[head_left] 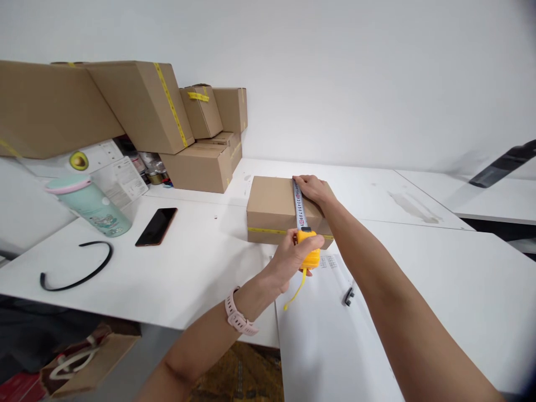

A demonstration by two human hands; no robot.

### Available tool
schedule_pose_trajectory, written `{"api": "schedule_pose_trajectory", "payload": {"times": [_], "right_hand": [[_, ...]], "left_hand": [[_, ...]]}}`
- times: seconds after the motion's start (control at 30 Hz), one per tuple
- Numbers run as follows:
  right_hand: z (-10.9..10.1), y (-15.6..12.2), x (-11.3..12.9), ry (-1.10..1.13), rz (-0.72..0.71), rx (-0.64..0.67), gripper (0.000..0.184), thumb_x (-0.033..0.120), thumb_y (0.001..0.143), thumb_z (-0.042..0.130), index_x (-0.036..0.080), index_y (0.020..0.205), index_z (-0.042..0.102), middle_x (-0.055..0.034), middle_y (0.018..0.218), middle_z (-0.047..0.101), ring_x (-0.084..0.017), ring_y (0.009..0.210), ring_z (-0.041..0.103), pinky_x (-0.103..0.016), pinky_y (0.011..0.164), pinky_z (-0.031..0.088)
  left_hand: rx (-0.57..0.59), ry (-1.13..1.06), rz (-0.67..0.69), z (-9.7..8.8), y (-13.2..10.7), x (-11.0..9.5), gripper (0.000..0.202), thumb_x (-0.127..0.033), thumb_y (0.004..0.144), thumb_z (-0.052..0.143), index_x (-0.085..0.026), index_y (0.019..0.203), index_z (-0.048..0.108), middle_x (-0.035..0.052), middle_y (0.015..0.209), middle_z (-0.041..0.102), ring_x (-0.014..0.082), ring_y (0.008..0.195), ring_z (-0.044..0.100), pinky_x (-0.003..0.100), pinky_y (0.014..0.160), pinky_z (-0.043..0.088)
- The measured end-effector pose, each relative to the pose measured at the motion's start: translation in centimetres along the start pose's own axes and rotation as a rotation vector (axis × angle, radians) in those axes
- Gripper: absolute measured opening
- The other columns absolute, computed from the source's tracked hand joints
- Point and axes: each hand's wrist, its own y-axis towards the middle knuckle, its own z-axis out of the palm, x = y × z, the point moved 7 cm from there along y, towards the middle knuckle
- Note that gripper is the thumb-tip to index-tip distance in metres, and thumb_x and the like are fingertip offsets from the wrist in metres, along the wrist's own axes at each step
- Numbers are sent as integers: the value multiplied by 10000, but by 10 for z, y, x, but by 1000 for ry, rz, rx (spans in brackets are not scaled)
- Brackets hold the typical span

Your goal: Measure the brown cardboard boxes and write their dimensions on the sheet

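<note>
My left hand (293, 251) is wrapped round the yellow case of a tape measure (309, 252), just in front of a cardboard box (270, 198). The metal blade (299, 205) runs out from the case across the box's top to its far edge. At that edge my right hand (312, 188) is closed on the blade's end, pressing it to the box. A yellow wrist cord (298, 293) dangles from the case. The box lies flat on the white table, with yellow tape along its front side.
Several cardboard boxes (142, 103) are stacked at the back left against the wall. A mint tumbler (90, 204), a phone (156, 226) and a black headband (79, 276) lie on the left. Right of the box are a printed sheet (330, 335) and a small black object (348, 296).
</note>
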Motion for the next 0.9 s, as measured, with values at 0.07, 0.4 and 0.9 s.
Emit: {"api": "schedule_pose_trajectory", "payload": {"times": [0.07,0.4,0.9], "right_hand": [[1,0,-2,3,5,0,561,634,973,309,296,1057,748,-71,1173,741,-337,1138,624,-447,996,425],[-10,3,-11,545,20,-96,438,438,904,610,188,1256,687,-101,1299,688,-235,1108,637,-404,993,483],[-76,-72,4,854,-146,-164,350,392,859,697,223,1165,697,-76,1020,731,-227,1027,693,-412,899,584]], "left_hand": [[-2,1,-1,0,0,0,374,-445,751,755,-231,910,492,14,917,563,118,697,561,233,527,445],[32,119,81,-5,-6,-2,422,-402,762,791,-239,1015,495,-10,896,565,115,714,550,234,564,429],[322,252,152,3,-81,16,408,-344,760,797,-237,1039,519,-28,852,517,108,683,456,247,610,409]]}}
